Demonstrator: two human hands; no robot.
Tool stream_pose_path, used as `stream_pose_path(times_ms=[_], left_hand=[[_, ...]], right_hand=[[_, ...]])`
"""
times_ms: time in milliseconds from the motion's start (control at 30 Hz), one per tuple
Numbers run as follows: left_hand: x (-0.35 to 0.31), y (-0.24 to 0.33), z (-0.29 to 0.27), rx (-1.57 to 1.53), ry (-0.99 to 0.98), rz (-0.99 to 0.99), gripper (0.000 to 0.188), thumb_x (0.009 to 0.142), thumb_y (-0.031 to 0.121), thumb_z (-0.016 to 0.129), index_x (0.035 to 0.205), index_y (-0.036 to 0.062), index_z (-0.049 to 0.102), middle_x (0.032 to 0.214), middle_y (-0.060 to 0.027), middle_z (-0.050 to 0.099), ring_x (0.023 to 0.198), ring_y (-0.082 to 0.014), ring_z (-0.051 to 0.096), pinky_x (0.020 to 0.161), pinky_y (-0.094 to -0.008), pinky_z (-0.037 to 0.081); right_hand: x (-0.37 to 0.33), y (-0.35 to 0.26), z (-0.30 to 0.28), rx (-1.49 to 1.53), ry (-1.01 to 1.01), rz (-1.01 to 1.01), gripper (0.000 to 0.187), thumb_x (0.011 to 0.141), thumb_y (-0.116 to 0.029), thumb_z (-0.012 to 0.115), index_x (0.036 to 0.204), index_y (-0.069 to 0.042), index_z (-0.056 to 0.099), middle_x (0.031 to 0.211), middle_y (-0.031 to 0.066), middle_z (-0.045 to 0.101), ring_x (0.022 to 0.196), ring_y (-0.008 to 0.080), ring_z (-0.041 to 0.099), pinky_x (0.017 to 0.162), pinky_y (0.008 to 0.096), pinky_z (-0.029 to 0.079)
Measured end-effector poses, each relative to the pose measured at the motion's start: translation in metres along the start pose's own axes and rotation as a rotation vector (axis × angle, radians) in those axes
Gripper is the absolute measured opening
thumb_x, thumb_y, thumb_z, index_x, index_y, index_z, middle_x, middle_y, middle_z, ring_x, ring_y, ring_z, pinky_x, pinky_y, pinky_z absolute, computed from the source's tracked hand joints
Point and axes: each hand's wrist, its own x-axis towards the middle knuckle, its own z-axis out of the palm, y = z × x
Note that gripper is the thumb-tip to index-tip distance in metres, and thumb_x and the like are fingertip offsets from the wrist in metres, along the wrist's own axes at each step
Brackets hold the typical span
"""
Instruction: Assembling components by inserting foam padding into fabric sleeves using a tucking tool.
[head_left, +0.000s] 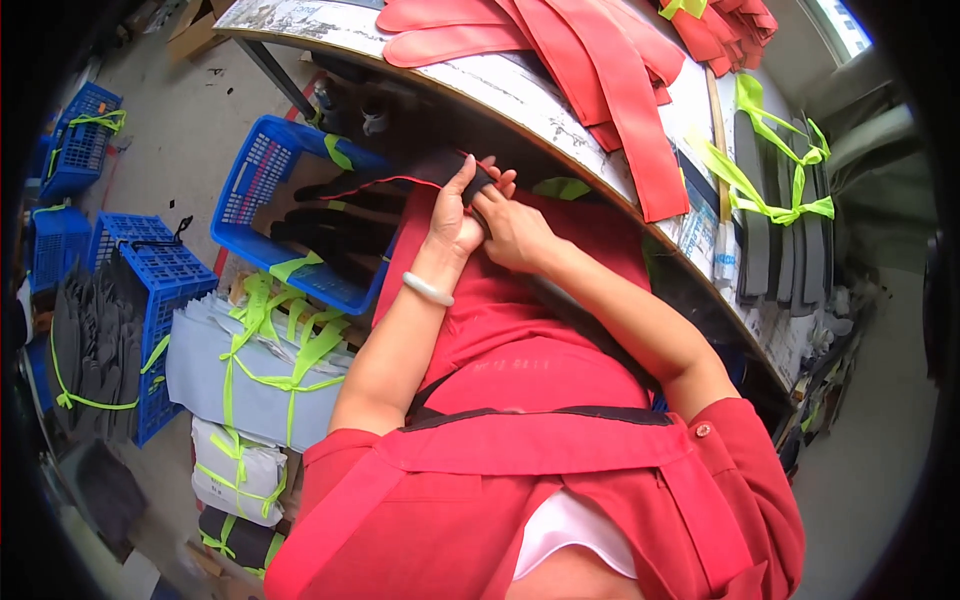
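Note:
Both hands meet above my lap, close to the table's edge. My left hand [458,212] is closed around one end of a long black fabric strip [405,172] with a thin red edge. At the same end, the fingers of my right hand [515,232] press into the black cloth. The strip trails left over a blue plastic crate [232,240], where more dark strips [335,232] lie. A pale bangle [428,290] circles my left wrist. Parts of my fingertips are hidden by the folded cloth.
Flat red strips [640,150] overhang the edge of the worn white table [300,18]. Grey strips [775,215] tied with yellow-green bands hang at the right. Light grey bundles [205,350], another blue crate [160,265] and dark bundled pieces [95,340] crowd the left.

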Motion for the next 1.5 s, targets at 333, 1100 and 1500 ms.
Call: stream_pose_path(times_ms=[333,1100,1500], left_hand=[[0.013,0.006,-0.014,0.014,0.021,-0.070,0.022,0.083,0.005,0.064,0.102,0.0014,0.055,0.075,-0.0064,0.058,0.070,-0.0213,0.059,0.075,-0.0366,0.053],[0.002,-0.001,-0.017,0.012,-0.027,-0.049,0.027,0.089,0.011,0.061,0.112,-0.0003,0.054,0.080,-0.0077,0.060,0.078,-0.0213,0.060,0.083,-0.0389,0.053],[0.008,0.000,-0.022,0.009,0.004,-0.033,0.031,0.093,0.022,0.063,0.111,-0.0029,0.056,0.083,-0.0092,0.060,0.084,-0.0248,0.061,0.088,-0.0420,0.051]], right_hand=[[0.008,0.009,0.023,0.077,0.078,0.008,0.039,0.071,-0.008,0.059,0.109,-0.001,0.058,0.114,0.0217,0.061,0.091,0.0392,0.062,0.084,0.0480,0.051],[-0.025,-0.011,-0.005,0.253,-0.022,0.086,0.052,0.071,-0.004,0.056,0.123,-0.007,0.046,0.129,0.0188,0.050,0.098,0.0418,0.060,0.080,0.0517,0.052],[-0.004,0.014,0.009,0.216,-0.076,0.027,0.042,0.069,-0.005,0.057,0.111,-0.001,0.055,0.115,0.0268,0.057,0.100,0.0429,0.059,0.085,0.0495,0.050]])
